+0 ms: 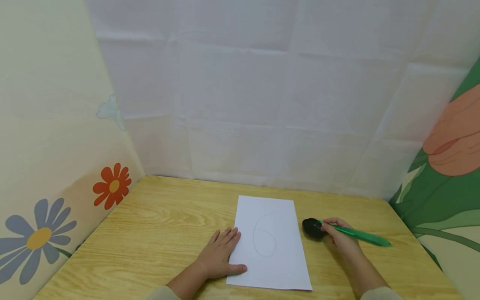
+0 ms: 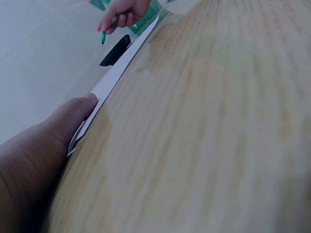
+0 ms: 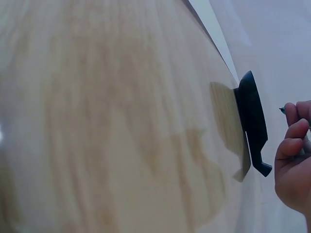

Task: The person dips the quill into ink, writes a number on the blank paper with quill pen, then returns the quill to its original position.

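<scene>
Paper sheet (image 1: 270,243) lies flat on the wooden table (image 1: 157,225), a faint pencilled oval at its centre. I see my left hand (image 1: 221,254) resting flat on the sheet's left edge, fingers straight. My right hand (image 1: 339,235) grips a green pen (image 1: 360,236), its tip over a small black dish-like object (image 1: 313,228) just right of the sheet; I cannot tell its contents.

Light wooden table (image 1: 157,233), creased white backdrop (image 1: 262,104) (grid folds), flower-print side panels (image 1: 45,200)
</scene>
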### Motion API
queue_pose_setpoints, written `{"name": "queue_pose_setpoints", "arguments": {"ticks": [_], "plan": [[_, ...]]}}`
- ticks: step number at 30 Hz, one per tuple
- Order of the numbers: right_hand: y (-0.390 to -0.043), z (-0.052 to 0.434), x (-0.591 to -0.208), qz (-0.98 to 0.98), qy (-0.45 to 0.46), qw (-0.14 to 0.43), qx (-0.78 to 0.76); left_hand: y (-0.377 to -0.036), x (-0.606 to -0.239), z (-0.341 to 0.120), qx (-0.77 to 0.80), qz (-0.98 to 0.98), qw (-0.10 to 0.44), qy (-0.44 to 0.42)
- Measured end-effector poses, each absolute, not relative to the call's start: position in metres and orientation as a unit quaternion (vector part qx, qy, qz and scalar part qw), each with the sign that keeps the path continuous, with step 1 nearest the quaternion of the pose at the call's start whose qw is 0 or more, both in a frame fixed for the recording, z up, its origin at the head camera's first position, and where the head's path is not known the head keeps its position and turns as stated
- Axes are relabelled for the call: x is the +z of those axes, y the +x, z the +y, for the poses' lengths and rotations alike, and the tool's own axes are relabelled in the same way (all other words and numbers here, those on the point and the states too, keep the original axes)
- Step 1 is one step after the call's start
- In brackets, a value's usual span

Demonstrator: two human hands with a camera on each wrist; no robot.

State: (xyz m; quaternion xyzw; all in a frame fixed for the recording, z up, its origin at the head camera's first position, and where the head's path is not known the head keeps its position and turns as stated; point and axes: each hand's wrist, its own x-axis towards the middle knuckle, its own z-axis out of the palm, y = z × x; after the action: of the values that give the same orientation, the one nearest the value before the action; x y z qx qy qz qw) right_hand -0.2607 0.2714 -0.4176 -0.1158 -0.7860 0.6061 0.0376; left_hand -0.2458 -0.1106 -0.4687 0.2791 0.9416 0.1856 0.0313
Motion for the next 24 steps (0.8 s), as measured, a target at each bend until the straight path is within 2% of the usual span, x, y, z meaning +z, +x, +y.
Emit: {"name": "queue_pose_setpoints", "arguments": {"ticks": [7, 15, 24], "plan": [[-0.259, 0.268, -0.417, -0.801, -0.080, 0.040, 0.592, -0.245, -0.472, -0.110, 0.203, 0.939, 0.026, 0.278], [-0.254, 0.263, -0.416, -0.788, -0.014, 0.084, 0.610, -0.246, -0.475, -0.110, 0.199, 0.939, 0.018, 0.278], [-0.247, 0.267, -0.409, -0.747, 0.051, 0.049, 0.661, -0.244, -0.468, -0.110, 0.200, 0.938, 0.021, 0.282]]}}
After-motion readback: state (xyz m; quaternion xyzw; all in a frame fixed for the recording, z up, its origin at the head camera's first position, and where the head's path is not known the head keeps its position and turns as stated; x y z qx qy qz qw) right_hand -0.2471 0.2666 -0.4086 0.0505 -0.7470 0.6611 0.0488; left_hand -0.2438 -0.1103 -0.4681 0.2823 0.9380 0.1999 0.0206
